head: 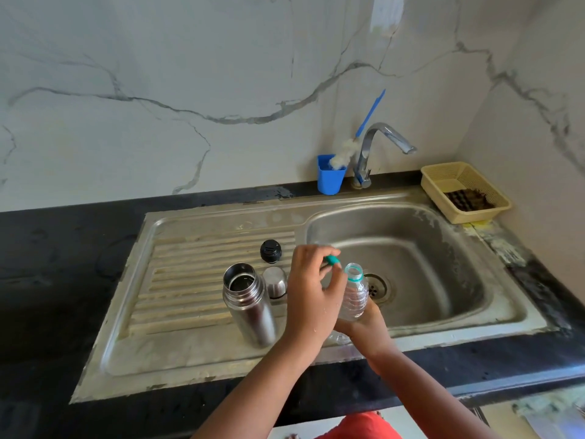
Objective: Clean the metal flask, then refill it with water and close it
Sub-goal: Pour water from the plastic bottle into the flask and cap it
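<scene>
Steel everywhere on this counter: the metal flask (250,307) stands upright and open-mouthed on the ribbed drainboard (190,280) of the sink (443,280), just left of the person's hands. Behind it, on the same ribs, sit its steel cup lid (274,282), upside down and almost touching the flask's shoulder, and further back the black stopper (270,251), a little apart from both.

The right hand (364,324) is wrapped around the lower part of a clear plastic bottle (354,296), holding it tilted slightly over the edge of the basin, its neck open and ringed with a teal band. The left hand (311,296) is raised just beside that neck, pinching the small teal cap (332,259) between thumb and fingertips; the cap is off the bottle and close to its mouth.

At the back, a blue cup (329,177) holds a bottle brush (348,150) with a blue handle, right next to the chrome tap (376,147). A yellow basket (465,191) rests in the far right corner with something dark in it that I can't make out
</scene>
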Available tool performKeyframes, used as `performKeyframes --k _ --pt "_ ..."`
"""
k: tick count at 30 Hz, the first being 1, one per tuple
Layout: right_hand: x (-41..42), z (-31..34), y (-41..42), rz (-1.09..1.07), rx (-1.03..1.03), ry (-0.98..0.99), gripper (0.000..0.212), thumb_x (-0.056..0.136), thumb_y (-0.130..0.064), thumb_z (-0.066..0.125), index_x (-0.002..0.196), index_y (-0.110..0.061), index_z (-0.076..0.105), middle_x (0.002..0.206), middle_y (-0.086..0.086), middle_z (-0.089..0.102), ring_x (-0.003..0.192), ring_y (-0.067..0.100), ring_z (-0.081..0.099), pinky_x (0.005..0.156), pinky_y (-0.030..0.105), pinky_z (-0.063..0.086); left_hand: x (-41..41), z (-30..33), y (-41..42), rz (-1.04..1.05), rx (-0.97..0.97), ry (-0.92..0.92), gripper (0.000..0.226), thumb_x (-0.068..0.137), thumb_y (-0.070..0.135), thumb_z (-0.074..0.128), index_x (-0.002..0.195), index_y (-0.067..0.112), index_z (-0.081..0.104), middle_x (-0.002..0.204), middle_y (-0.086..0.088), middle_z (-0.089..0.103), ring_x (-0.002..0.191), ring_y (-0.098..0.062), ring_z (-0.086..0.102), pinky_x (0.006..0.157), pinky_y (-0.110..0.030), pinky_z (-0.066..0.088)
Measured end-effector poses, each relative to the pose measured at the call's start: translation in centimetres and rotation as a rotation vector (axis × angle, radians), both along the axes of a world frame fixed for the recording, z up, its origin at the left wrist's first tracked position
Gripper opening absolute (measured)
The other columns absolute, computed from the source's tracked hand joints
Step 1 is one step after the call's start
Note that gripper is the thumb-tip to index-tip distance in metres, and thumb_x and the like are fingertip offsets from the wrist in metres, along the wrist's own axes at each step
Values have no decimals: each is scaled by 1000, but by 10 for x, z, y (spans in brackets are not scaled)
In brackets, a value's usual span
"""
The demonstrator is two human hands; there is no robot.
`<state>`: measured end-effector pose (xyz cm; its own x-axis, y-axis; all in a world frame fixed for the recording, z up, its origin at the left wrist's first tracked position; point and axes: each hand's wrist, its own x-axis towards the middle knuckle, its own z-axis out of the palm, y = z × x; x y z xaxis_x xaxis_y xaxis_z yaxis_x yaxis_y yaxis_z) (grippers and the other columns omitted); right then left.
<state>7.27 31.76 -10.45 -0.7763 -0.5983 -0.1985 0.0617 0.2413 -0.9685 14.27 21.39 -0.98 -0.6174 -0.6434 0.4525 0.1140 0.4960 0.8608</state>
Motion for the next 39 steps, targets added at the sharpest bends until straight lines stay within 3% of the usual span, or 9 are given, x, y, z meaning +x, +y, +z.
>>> performKeyframes --k 4,9,14,19,22,26,33,37,39 --pt "5 7 -1 13 -53 42 44 74 6 74 111 -14 65 98 4 74 91 17 71 79 32 58 -1 8 7 -132 -143 51 14 83 -1 66 96 5 64 105 -2 56 101 -16 62 87 -36 56" --pt "3 7 -2 19 -52 85 39 73 -8 76 110 -15 65 96 -1 74 90 11 70 75 24 53 2 -8 4 -127 -283 4 12 82 6 67 94 7 65 106 0 62 102 -12 62 86 -33 53" --pt "-1 1 -1 31 -10 66 45 71 2 77 110 -15 64 97 4 74 90 18 70 80 35 56 1 -5 -1 -163 -312 -94 13 85 18 63 96 12 67 109 6 65 101 -10 64 85 -30 53" --pt "-3 -1 -1 50 64 37 51 66 -1 77 110 -22 62 100 5 72 92 22 70 87 47 56 1 -2 -1 -152 -112 -99 29 76 41 73 84 13 67 99 10 66 95 -2 64 79 -27 53" --pt "-3 -1 -2 54 87 50 52 64 -6 77 109 -26 63 99 5 72 92 24 69 87 50 55 -1 -1 2 -109 -57 -92 21 75 29 79 78 13 65 91 9 61 88 3 61 76 -20 50" --pt "-5 0 -1 49 94 53 50 63 -7 78 107 -24 62 96 6 72 89 26 69 85 49 56 -3 0 3 -101 -61 -118 17 77 12 81 85 16 65 91 8 58 83 2 58 79 -15 47" --pt "-7 4 1 62 125 23 49 64 -3 76 106 -24 62 98 3 71 93 21 68 85 33 54 3 3 -10 -284 -18 -153 17 85 4 72 97 16 71 99 11 70 98 -9 68 90 -30 56" --pt "-7 3 1 95 154 48 49 62 -11 78 107 -24 64 96 2 72 89 19 69 85 40 57 6 0 -9 -359 -89 -208 18 90 11 64 104 23 65 107 15 64 109 -11 60 94 -25 46" --pt "-7 1 0 105 159 56 47 62 -14 79 105 -22 64 94 4 72 88 22 70 83 43 57 3 0 -4 -304 -49 -190 17 85 28 70 99 24 62 102 13 62 103 -12 60 89 -21 45"
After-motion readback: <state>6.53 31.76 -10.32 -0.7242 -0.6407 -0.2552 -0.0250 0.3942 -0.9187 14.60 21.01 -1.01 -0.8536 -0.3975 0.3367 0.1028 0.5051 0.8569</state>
